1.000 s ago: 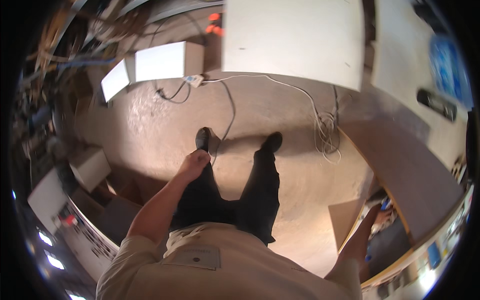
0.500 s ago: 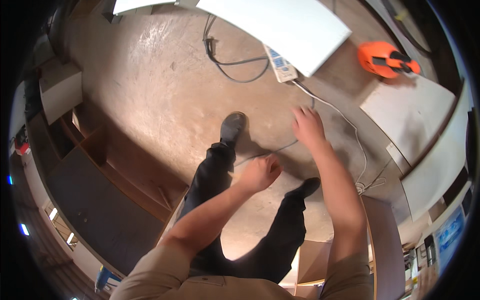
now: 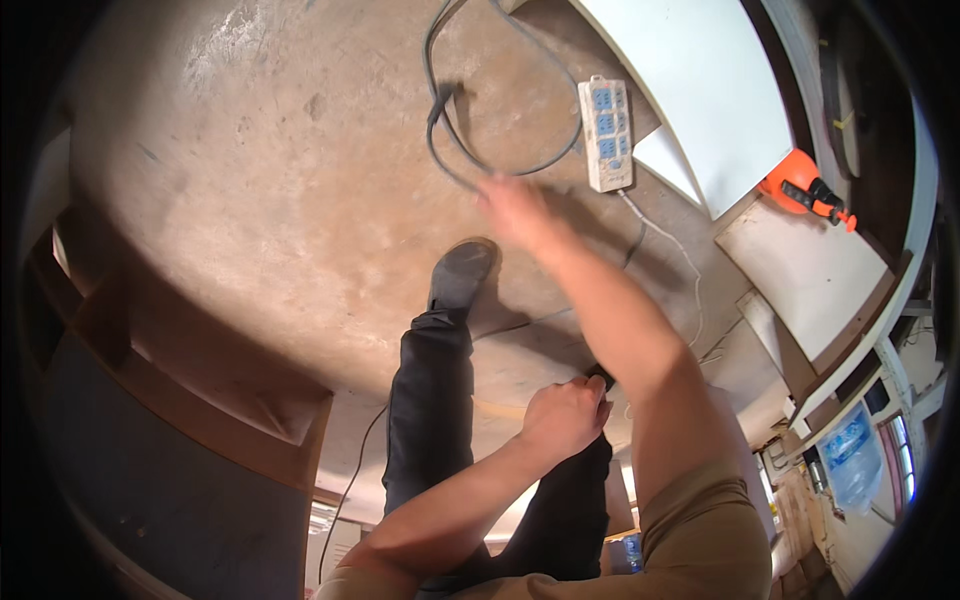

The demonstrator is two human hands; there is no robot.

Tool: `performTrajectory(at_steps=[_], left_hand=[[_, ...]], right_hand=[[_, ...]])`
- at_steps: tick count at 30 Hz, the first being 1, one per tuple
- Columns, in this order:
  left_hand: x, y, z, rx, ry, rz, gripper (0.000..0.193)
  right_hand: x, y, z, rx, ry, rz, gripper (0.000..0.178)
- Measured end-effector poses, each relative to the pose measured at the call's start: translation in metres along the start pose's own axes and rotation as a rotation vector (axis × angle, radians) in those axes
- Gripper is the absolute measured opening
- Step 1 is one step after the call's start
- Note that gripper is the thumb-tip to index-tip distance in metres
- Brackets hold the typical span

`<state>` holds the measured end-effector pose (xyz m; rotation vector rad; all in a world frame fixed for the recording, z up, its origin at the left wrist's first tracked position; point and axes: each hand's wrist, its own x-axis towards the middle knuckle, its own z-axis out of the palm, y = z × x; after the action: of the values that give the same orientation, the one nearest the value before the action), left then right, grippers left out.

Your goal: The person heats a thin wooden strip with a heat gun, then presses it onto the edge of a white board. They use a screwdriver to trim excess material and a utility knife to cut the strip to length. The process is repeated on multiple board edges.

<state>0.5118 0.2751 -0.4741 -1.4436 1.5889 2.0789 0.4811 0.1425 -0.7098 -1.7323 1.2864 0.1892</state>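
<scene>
My right hand (image 3: 515, 205) is stretched forward and down over the concrete floor (image 3: 300, 190). It is motion-blurred, fingers apart, just short of a looped black cable (image 3: 545, 165) that ends in a plug (image 3: 440, 100). It holds nothing. A white power strip (image 3: 606, 130) with blue sockets lies beyond the loop. My left hand (image 3: 565, 415) hangs curled into a loose fist by my right knee, with nothing visible in it. My left shoe (image 3: 462, 272) is planted just below the cable.
A white board (image 3: 700, 80) lies on the floor at top right, with an orange power tool (image 3: 800, 185) beside a second pale panel (image 3: 800, 270). Dark wooden cabinet parts (image 3: 200, 380) run along the left. A thin white cord (image 3: 680, 260) trails from the strip.
The view has tipped further down and forward. My right hand has reached out to the black cable loop. My left hand has dropped back toward my knee.
</scene>
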Motion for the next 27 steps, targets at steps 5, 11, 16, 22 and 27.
performTrajectory(at_steps=[5, 11, 16, 22, 27], left_hand=[[-0.001, -0.003, 0.010, 0.039, -0.198, 0.037, 0.030], [-0.003, -0.005, 0.027, 0.094, -0.376, 0.126, 0.030], [-0.006, -0.007, 0.036, 0.107, -0.383, 0.115, 0.030], [-0.009, -0.007, 0.029, 0.040, -0.343, 0.143, 0.029], [-0.013, -0.008, 0.027, 0.025, -0.309, 0.146, 0.027]], right_hand=[[-0.119, -0.059, -0.051, 0.771, -0.070, 0.231, 0.020], [-0.171, -0.028, -0.105, 0.571, -0.278, 0.304, 0.033], [-0.165, -0.018, -0.137, 0.574, -0.212, 0.545, 0.038], [-0.165, 0.058, -0.123, 0.597, 0.076, 0.611, 0.034], [-0.154, 0.068, -0.145, 0.758, 0.021, 0.650, 0.043]])
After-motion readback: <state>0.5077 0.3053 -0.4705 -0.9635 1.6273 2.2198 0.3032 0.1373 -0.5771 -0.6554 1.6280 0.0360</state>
